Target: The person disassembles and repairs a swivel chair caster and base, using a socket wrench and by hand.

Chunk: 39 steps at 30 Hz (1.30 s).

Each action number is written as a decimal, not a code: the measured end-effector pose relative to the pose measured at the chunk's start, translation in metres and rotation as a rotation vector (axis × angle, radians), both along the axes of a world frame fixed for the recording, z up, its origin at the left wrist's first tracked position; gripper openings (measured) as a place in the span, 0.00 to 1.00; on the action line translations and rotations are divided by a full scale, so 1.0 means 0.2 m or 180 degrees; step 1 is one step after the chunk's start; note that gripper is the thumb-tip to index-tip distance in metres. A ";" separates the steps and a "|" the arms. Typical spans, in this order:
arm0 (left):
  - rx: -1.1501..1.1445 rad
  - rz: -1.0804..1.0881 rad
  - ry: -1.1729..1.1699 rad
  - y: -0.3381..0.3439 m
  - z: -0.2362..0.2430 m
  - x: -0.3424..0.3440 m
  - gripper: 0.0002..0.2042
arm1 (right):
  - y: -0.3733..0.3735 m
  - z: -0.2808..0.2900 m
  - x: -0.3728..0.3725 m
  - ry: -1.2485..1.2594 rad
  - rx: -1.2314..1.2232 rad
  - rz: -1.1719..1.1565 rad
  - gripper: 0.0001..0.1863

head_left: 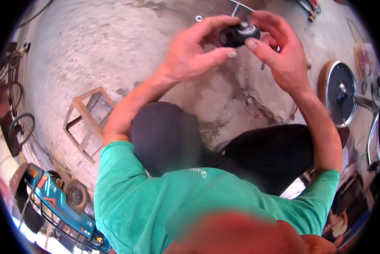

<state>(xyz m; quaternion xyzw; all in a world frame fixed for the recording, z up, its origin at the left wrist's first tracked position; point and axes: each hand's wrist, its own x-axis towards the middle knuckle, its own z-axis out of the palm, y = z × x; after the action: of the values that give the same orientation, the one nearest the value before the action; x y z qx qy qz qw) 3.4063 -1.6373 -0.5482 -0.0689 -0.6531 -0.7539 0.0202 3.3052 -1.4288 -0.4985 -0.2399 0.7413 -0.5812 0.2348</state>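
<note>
Out in front of me, above the floor, both hands hold a small black rounded part with a silvery metal centre (243, 33). My left hand (187, 55) grips its left side, thumb below and fingers behind. From the right, my right hand (285, 55) closes on it, with the thumb against its near edge and the fingers curled. The part's exact kind cannot be made out, and its far side is hidden by my fingers. A small shiny piece (277, 49) shows by the curled right fingers. Just beyond my hands lie a T-shaped metal tool (237, 7) and a metal ring (198, 18).
An open frame stool (85, 106) stands on the concrete floor (96, 46) left of my knee. A teal vehicle (56, 199) is at lower left, a bicycle wheel (22, 127) above it. To the right stands a black disc wheel with a bright rim (340, 84).
</note>
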 end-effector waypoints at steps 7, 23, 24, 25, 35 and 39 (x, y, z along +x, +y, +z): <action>0.1016 -0.0570 -0.0253 0.00 0.00 -0.04 0.27 | 0.04 0.04 -0.01 -0.0865 -0.0243 0.0213 0.32; -0.0061 -0.0297 -0.0318 -0.13 0.34 -0.05 0.22 | -0.06 0.14 -0.07 -0.1374 -0.0545 0.0765 0.16; -0.0219 -0.0226 -0.0553 -0.14 0.38 -0.05 0.21 | -0.07 0.15 -0.07 -0.1333 -0.0613 0.0786 0.16; -0.0380 -0.0148 -0.0791 -0.14 0.41 -0.05 0.21 | -0.08 0.16 -0.07 -0.1135 -0.0622 0.0721 0.16; -0.0973 0.0952 -0.0961 -0.09 0.57 -0.02 0.09 | -0.14 0.15 -0.06 -0.1419 -0.0950 0.0445 0.14; -0.0597 0.0889 -0.1289 0.01 0.61 -0.23 0.12 | -0.02 0.19 -0.22 -0.1740 -0.1096 0.0542 0.13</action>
<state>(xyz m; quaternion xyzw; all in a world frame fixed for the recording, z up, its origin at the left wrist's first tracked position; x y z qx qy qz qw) 3.3601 -1.6359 -0.4258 0.1726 -0.7140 -0.6784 -0.0136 3.2619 -1.4320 -0.4611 -0.1724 0.5190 -0.7190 0.4288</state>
